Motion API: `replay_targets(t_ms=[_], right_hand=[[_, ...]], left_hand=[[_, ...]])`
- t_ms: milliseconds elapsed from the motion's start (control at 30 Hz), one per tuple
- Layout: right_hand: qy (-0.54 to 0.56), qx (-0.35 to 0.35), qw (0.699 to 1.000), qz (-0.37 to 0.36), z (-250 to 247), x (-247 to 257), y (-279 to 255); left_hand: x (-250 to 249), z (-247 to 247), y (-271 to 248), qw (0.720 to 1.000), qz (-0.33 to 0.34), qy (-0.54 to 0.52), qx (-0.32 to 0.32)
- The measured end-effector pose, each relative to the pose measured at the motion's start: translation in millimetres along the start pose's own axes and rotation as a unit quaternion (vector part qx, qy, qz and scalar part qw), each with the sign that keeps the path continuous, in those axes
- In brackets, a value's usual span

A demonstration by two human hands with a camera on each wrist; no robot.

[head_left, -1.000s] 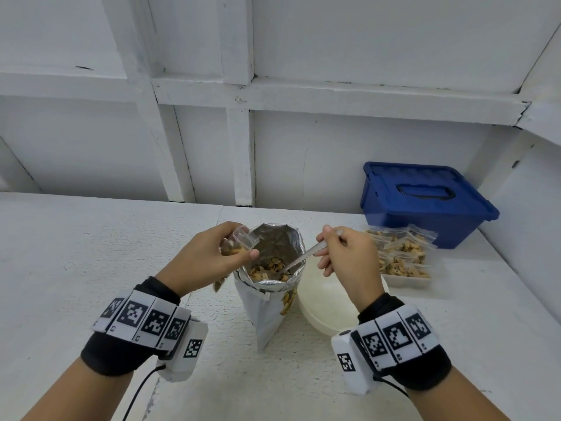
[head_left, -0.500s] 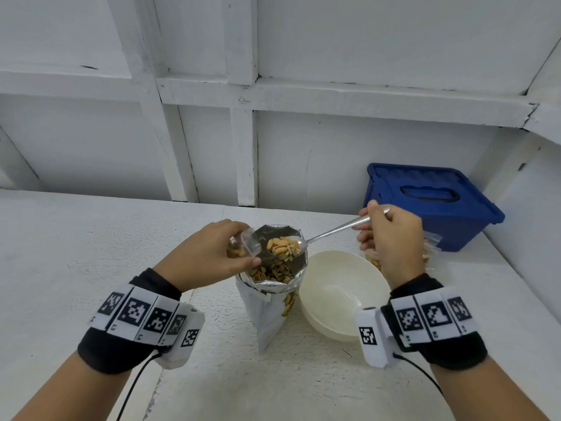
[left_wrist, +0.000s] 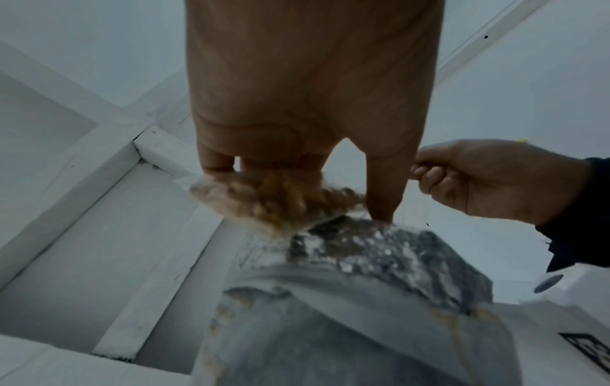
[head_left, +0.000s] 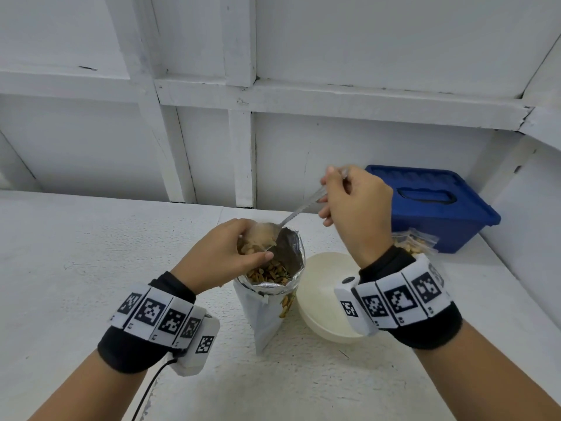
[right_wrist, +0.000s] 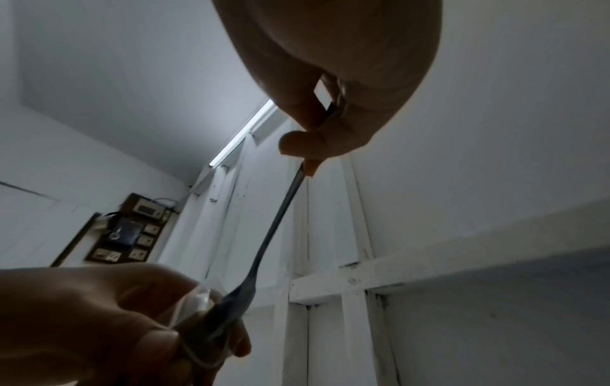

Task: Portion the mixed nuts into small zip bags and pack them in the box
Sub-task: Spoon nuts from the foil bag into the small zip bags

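A foil pouch of mixed nuts (head_left: 273, 287) stands open on the white table (head_left: 91, 268). My left hand (head_left: 221, 253) holds a small clear zip bag (head_left: 253, 243) with nuts in it over the pouch's mouth; the same zip bag (left_wrist: 264, 201) shows below the fingers in the left wrist view. My right hand (head_left: 355, 214) pinches the handle of a metal spoon (head_left: 291, 218), raised and tilted so its bowl dips into the zip bag's mouth. The spoon (right_wrist: 274, 229) runs down from the right hand's fingers (right_wrist: 303, 143) to the left hand (right_wrist: 99, 321).
A cream bowl (head_left: 328, 299) sits right of the pouch. Filled zip bags (head_left: 413, 241) lie behind my right wrist, in front of a blue lidded box (head_left: 431, 205) at the back right. White wall framing (head_left: 239, 147) rises behind the table.
The right hand lifted the loaded spoon out of the pouch, rose up and back, and tipped the spoon into the zip bag held by the left hand.
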State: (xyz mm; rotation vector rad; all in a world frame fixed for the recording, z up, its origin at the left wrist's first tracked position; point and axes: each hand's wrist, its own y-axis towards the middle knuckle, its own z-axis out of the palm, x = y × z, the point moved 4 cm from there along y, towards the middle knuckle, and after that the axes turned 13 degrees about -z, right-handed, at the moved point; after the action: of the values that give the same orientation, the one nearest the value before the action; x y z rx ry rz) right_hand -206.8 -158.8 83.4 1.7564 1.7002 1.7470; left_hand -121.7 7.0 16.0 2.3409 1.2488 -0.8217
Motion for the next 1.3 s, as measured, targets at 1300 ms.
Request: replay_targets(t_ms=[1300], right_hand=[[-0.161, 0.204, 0.956, -0.137, 37.1, 6.3, -44.5]], left_hand=[[-18.0, -23.3, 5.8, 0.936, -0.066, -0.326, -0.110]])
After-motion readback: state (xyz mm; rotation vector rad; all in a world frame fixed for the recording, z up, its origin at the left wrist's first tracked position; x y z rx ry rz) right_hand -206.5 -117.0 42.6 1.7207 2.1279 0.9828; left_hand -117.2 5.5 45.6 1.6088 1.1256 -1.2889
